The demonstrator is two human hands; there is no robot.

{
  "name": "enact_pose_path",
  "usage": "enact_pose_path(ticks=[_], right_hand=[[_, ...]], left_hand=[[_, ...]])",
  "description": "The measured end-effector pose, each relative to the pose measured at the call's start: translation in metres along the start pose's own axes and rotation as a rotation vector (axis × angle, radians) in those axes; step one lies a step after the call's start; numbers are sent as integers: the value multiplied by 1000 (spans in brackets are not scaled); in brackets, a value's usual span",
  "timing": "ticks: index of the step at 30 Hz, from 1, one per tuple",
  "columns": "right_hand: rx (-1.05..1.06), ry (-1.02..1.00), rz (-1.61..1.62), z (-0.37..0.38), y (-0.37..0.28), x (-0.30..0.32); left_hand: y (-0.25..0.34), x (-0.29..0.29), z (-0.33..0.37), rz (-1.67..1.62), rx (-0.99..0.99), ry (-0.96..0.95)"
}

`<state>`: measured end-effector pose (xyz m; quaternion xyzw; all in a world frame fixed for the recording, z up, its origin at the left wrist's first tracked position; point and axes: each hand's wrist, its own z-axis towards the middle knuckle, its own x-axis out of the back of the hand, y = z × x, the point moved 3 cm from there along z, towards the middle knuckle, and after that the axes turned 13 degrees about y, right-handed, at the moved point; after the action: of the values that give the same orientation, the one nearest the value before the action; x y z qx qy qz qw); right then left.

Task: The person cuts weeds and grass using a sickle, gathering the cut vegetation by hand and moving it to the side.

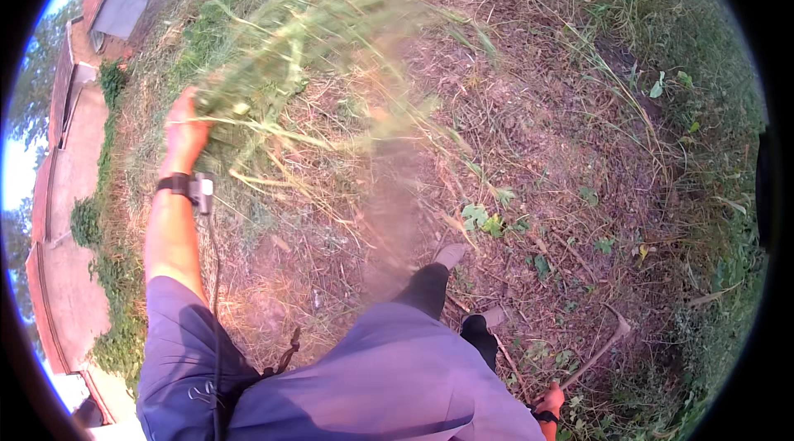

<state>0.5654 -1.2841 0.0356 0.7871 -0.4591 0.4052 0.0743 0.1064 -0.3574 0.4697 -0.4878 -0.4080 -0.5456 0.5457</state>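
My left hand (pixel 186 131), stretched out to the far left with a strap and small device on its wrist, is closed round a bunch of long green weeds (pixel 289 44). Motion blurs their stems, which fan out to the right over the ground. Low on the right, my right hand (pixel 548 398) grips the wooden handle of a sickle (pixel 594 358). Its thin curved head points away from me, close above the ground litter; the blade's edge is hard to make out.
Dry stalks and cut plant litter (pixel 538 127) cover the ground. Taller green grass (pixel 703 44) grows along the right. A wall (pixel 74 218) with creepers (pixel 107 309) runs along the left. My shoes (pixel 451 255) stand among small leafy plants (pixel 484 220).
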Motion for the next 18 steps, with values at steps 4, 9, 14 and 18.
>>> enact_pose_path(ticks=[4,9,14,18], right_hand=[[-7,44,84,-62,-55,-37],[18,87,142,-97,-80,-48],[-26,39,236,-142,-100,-34],[-106,73,351,-125,-50,-14]], left_hand=[[-200,164,70,563,72,852],[-168,-54,72,146,57,506],[-9,-285,-27,-463,12,-200],[202,-313,-127,-519,-273,-517]])
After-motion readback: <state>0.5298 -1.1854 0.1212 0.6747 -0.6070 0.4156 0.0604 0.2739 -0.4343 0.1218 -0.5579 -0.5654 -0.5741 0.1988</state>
